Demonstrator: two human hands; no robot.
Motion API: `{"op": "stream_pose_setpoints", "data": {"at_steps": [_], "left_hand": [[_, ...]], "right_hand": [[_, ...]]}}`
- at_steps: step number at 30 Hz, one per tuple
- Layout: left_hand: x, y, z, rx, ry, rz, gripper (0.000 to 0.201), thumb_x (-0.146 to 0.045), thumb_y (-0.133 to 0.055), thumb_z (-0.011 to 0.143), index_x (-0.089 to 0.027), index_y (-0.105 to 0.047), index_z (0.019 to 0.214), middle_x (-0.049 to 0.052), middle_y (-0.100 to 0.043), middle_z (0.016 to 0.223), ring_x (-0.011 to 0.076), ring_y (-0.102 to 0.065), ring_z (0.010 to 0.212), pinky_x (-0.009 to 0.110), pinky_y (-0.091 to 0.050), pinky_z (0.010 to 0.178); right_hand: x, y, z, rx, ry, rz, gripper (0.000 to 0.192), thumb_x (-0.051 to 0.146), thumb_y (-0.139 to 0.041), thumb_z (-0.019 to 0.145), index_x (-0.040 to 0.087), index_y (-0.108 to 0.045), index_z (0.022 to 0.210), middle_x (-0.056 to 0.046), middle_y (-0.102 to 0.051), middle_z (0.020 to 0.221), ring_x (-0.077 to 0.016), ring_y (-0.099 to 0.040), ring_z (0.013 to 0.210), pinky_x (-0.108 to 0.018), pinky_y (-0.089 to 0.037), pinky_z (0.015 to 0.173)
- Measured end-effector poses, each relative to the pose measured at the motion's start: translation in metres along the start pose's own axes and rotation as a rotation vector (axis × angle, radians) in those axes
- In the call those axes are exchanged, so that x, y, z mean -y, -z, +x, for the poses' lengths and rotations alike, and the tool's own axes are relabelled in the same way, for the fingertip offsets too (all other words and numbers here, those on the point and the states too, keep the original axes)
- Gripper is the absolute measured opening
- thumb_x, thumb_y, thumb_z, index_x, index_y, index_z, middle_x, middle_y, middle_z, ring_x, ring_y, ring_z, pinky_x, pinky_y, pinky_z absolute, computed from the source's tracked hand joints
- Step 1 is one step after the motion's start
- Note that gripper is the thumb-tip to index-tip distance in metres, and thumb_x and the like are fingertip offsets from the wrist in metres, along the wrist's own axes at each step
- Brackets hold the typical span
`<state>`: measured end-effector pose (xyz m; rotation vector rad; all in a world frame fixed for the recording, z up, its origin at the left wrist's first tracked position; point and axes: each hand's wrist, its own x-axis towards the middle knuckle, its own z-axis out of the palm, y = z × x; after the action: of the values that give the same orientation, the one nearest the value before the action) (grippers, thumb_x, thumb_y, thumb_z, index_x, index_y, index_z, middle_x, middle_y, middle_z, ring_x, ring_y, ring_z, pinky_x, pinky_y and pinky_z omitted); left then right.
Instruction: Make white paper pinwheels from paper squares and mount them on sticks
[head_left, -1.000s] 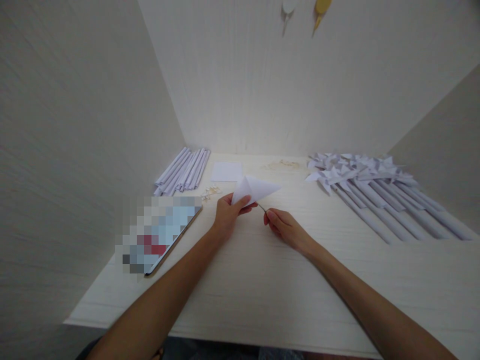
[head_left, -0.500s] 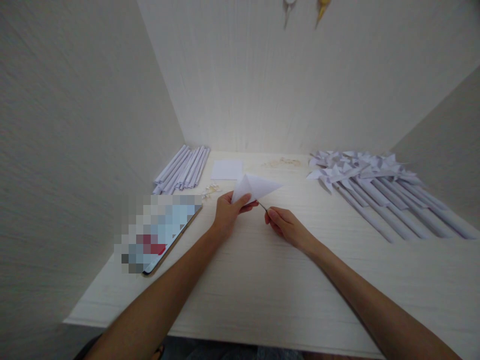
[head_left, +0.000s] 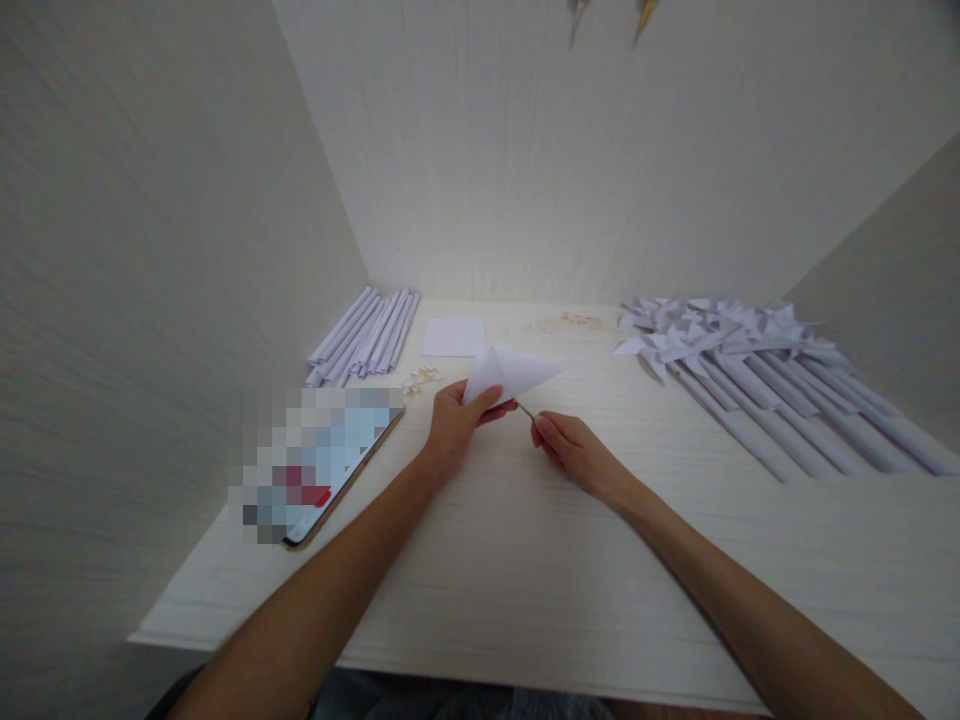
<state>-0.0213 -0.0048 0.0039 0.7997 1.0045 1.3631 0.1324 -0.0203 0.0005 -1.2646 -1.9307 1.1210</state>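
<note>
My left hand [head_left: 459, 422] is closed on a folded piece of white paper [head_left: 514, 372], its thumb pressed on the near side. One corner of the paper points to the right. Between the fingers of my right hand [head_left: 564, 443] is a thin dark rod-like tool [head_left: 526, 410], whose exact kind I cannot make out. The tool's far end meets the lower edge of the paper by the left fingertips. Whether it goes into the paper is hidden.
Rolled paper sticks [head_left: 367, 335] lie at the back left, beside a stack of white paper squares [head_left: 454, 337] and small pale pieces [head_left: 421, 378]. A phone [head_left: 345, 470] rests on the left. Paper pinwheels [head_left: 750, 350] on sticks are piled at right on the white table [head_left: 517, 580].
Both hands keep nearly the same pose, with the paper and the thin tool still held. The whole view has shifted very slightly.
</note>
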Motion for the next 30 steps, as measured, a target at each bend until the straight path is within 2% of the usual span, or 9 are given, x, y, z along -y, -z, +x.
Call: {"op": "stream_pose_setpoints", "data": {"at_steps": [13,30], "left_hand": [[0.0014,-0.0041,-0.0031,-0.05,-0.03,-0.015,0.023,-0.023,-0.068,0.057,-0.009,-0.062,0.073,0.006,-0.066,0.07,0.0138,-0.063,0.059,0.028,-0.052,0.065],[0.0058,-0.0097,-0.0075,-0.148,-0.024,-0.029,0.019,-0.022,-0.065,0.061,-0.008,-0.06,0.073,0.006,-0.065,0.069,0.0135,-0.062,0.06,0.028,-0.052,0.066]], "right_hand": [[-0.0024,-0.001,0.0022,0.022,-0.016,0.084,0.036,0.042,-0.027,0.083,0.018,-0.044,0.061,0.006,-0.031,0.045,-0.0075,-0.029,0.04,-0.021,-0.021,0.04],[0.0002,-0.0029,0.0013,-0.028,-0.006,0.032,0.035,0.039,-0.028,0.083,0.019,-0.043,0.06,0.006,-0.033,0.043,-0.0082,-0.03,0.04,-0.022,-0.021,0.042]]}}
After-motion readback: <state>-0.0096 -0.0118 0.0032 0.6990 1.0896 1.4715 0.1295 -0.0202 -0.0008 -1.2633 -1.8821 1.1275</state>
